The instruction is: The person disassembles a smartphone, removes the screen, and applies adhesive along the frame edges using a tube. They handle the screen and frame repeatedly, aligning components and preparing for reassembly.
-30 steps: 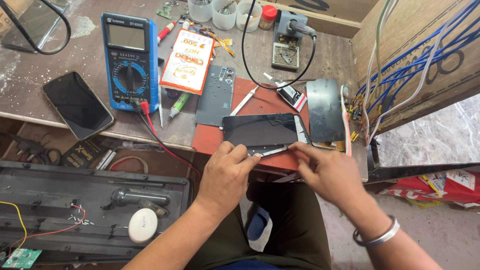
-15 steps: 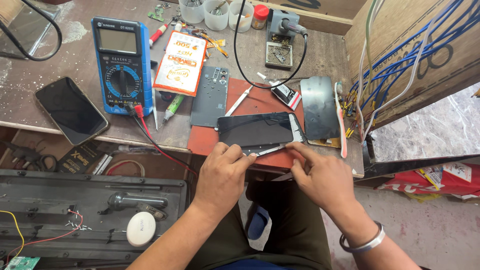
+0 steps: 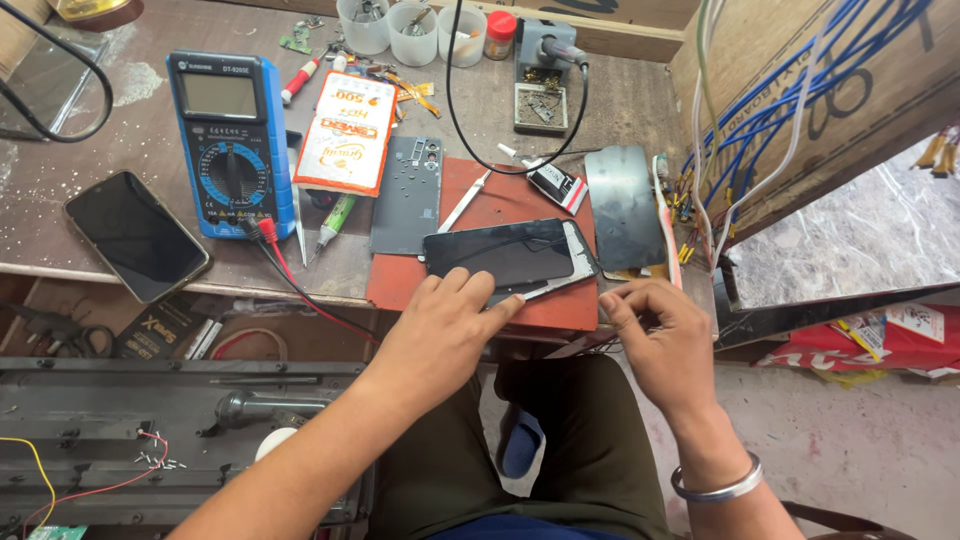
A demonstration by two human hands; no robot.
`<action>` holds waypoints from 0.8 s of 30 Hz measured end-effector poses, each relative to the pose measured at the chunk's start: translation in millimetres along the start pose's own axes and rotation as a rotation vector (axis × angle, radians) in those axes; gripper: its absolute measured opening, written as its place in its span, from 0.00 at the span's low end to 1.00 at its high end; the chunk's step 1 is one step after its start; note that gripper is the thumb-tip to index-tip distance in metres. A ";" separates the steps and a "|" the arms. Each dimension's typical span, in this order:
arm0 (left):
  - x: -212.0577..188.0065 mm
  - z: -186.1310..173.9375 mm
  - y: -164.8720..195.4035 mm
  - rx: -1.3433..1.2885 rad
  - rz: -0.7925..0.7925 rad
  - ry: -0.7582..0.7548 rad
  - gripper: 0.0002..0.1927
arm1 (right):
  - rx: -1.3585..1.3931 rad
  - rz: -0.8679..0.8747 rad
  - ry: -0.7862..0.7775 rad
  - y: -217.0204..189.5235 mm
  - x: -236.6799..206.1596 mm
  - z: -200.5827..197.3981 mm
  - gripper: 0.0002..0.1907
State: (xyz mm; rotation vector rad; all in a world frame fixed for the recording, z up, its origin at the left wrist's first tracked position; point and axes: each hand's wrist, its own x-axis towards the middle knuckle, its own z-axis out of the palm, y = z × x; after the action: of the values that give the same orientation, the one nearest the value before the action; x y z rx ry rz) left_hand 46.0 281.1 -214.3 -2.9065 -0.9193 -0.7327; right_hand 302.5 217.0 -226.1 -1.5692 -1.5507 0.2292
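Down on the bench (image 3: 600, 90), a dark phone (image 3: 510, 255) lay flat on a red mat (image 3: 500, 190). The phone's black glass faced up, and a thin silver frame showed along its right end and near edge.

The left hand (image 3: 440, 335) rested at the near edge of the mat. Its fingers (image 3: 470, 290) were stretched out almost flat and pressed on the near left part of the phone. It did not wrap around anything; it just held the phone down.

The right hand (image 3: 665, 340) sat just to the right of the phone, near its right corner. Its fingers were bent and close together at the mat's near edge. I could not tell if it pinched something small, as the fingertips hid that spot. A silver bangle (image 3: 715, 485) circled that wrist.

A grey phone back (image 3: 408, 195) lay to the left of the mat, touching its edge. A shiny metal plate (image 3: 625, 205) lay on the right side. A white stick tool (image 3: 465, 200) rested on the mat above the phone.

Farther left stood a blue meter (image 3: 230, 140) with red and black wires. Next to it was an orange and white packet (image 3: 348, 135). Another black phone (image 3: 135, 235) lay well apart at the left end of the bench. 3 clear cups (image 3: 410, 25) stood at the back.
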 end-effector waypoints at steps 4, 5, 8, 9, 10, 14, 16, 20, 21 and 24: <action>8.2 -3.1 9.3 0.111 -0.011 -0.113 0.29 | -0.010 0.043 0.038 5.3 1.6 -11.0 0.10; 11.1 -2.2 12.7 0.137 -0.019 -0.140 0.30 | -0.019 0.103 0.053 6.8 2.3 -14.1 0.09; 14.1 -0.2 17.5 0.174 -0.026 -0.153 0.32 | -0.181 0.114 0.121 15.7 11.1 -24.7 0.12; 13.8 0.8 18.6 0.179 -0.025 -0.146 0.32 | -0.257 0.091 0.147 19.5 15.2 -28.2 0.14; 12.1 1.9 19.7 0.151 -0.027 -0.129 0.33 | -0.317 0.057 0.148 23.6 18.5 -31.5 0.14; 2.2 5.8 16.6 0.042 -0.023 -0.013 0.30 | -0.407 0.102 0.047 38.8 34.1 -38.2 0.13; -5.1 8.0 14.9 -0.018 -0.047 0.052 0.26 | -0.373 0.192 -0.014 44.1 38.4 -36.7 0.13; -17.5 13.2 13.6 -0.127 -0.110 0.145 0.21 | -0.317 0.193 0.048 48.5 36.0 -37.3 0.17; -19.8 14.3 14.2 -0.149 -0.119 0.162 0.20 | -0.303 0.161 0.085 47.8 32.4 -40.0 0.18; -22.8 15.6 12.6 -0.166 -0.120 0.205 0.19 | -0.335 0.055 0.175 38.5 9.9 -53.4 0.20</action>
State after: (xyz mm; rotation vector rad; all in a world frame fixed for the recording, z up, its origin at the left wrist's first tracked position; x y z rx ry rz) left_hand 43.3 260.5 -236.4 -2.8582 -1.0625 -1.1434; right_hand 367.9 208.7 -216.6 -1.8381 -1.4631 -0.1428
